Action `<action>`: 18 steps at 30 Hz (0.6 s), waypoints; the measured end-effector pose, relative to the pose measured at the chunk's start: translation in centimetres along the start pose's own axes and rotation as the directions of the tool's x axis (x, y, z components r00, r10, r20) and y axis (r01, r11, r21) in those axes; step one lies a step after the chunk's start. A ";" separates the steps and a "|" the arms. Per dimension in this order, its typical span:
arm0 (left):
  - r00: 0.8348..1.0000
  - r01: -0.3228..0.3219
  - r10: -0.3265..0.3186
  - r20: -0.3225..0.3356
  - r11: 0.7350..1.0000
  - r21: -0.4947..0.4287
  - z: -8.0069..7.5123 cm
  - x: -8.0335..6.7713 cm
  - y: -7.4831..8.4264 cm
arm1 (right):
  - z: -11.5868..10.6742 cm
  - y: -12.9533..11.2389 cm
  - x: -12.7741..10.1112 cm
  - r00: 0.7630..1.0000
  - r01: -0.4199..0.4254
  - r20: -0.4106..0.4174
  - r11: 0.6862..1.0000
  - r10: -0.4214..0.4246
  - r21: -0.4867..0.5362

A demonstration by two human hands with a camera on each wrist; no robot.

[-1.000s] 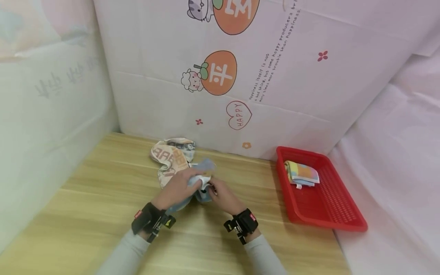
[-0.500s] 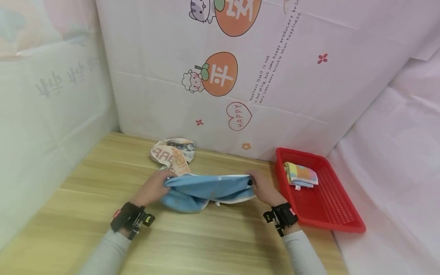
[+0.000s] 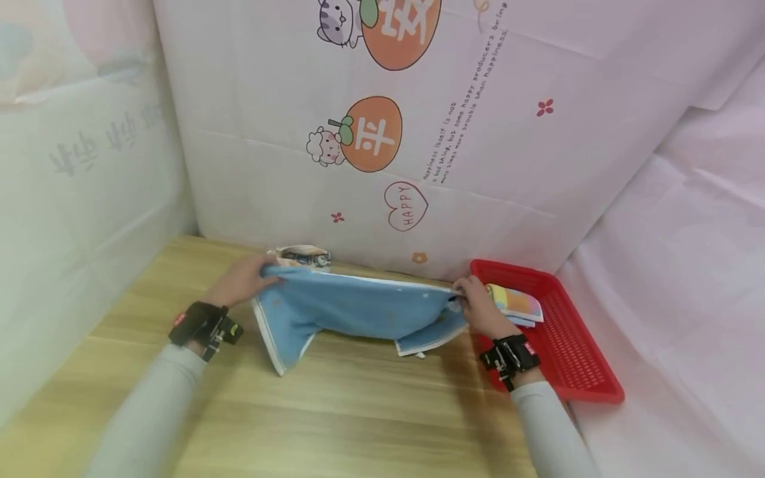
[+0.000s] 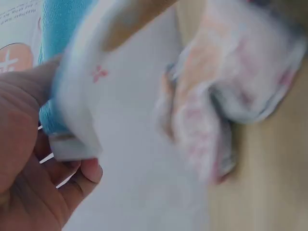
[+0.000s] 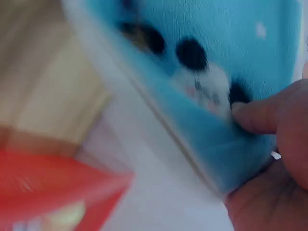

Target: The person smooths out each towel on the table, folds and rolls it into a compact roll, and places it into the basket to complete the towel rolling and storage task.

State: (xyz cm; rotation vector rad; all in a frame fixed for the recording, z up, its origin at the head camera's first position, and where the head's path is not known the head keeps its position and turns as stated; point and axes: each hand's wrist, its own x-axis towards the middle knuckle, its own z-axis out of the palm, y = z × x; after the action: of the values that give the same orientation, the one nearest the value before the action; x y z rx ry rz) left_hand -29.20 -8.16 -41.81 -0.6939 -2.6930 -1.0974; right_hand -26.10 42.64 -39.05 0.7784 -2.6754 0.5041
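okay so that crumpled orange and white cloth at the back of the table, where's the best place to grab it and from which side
Probably pinch a raised fold of the crumpled cloth from above and the front. It lies bunched against the backdrop, just past the left hand, half hidden behind the blue towel stretched between both hands, so no flat edge shows.

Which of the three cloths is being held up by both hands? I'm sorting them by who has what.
The blue cloth, stretched between the left hand and right hand. The patterned one lies on the table; the folded one sits in the red basket.

Wooden table point(image 3: 358, 411), cartoon-printed white backdrop point(image 3: 418, 133), plain white sheets at both sides
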 end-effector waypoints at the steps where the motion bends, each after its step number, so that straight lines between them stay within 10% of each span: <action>1: 0.999 -0.026 0.026 -0.026 1.000 0.003 -0.8 0.5 0.3 | -0.6 0.2 0.4 0.999 0.020 -0.032 1.000 -0.019 0.007; 8: 0.942 -0.197 0.208 -0.264 0.978 0.068 -4.8 1.8 3.5 | -5.5 -1.8 1.2 0.986 -0.018 -0.165 0.998 0.029 0.068; 12: 0.955 -0.172 0.180 -0.235 0.984 0.055 -3.7 -1.9 3.7 | -5.0 -3.3 -2.2 0.983 -0.115 -0.133 0.989 0.128 0.098; 18: 0.990 -0.070 0.078 -0.120 0.995 0.068 0.6 -9.4 -0.1 | 2.7 -4.1 -8.8 0.987 -0.161 0.044 0.966 0.155 0.204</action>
State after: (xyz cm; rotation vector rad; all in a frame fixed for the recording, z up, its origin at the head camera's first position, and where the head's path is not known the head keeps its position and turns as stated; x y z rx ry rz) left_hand -20.90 -11.21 -45.15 -0.6863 -2.5655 -0.9985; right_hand -17.22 42.27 -43.88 0.6320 -2.7553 0.8291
